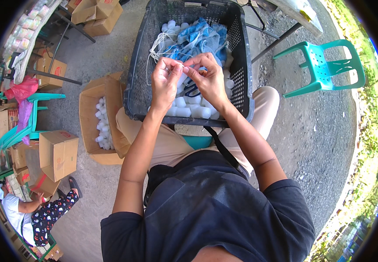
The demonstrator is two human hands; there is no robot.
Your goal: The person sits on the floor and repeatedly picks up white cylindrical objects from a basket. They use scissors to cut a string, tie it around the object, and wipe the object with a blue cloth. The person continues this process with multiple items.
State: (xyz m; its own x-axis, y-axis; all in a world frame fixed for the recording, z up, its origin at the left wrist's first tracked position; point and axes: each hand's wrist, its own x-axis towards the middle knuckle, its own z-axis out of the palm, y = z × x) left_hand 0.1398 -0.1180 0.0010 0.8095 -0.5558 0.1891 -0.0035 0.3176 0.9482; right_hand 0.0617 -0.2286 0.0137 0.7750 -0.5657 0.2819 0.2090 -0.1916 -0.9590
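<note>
My left hand point(167, 83) and my right hand point(210, 79) meet over the black plastic crate point(137, 83), fingertips pinched together on a small white thing. Its kind is mostly hidden by my fingers. Below them in the crate lie several small white plastic containers point(201, 112) with rounded ends. Dark blue loops point(192, 92), like scissor handles, show partly under my right hand. A crumpled blue cloth point(193, 39) covers the crate's far part, with a loose bundle of white string point(157, 47) at its left. The crate rests across my lap.
Left of my leg stands an open cardboard box point(92, 126) holding more white containers. A green plastic chair point(320, 65) is at the right. Farther left are stacked cartons point(58, 153), another green chair point(31, 118) with bags, and a seated person point(27, 209). Tables flank the crate's far end.
</note>
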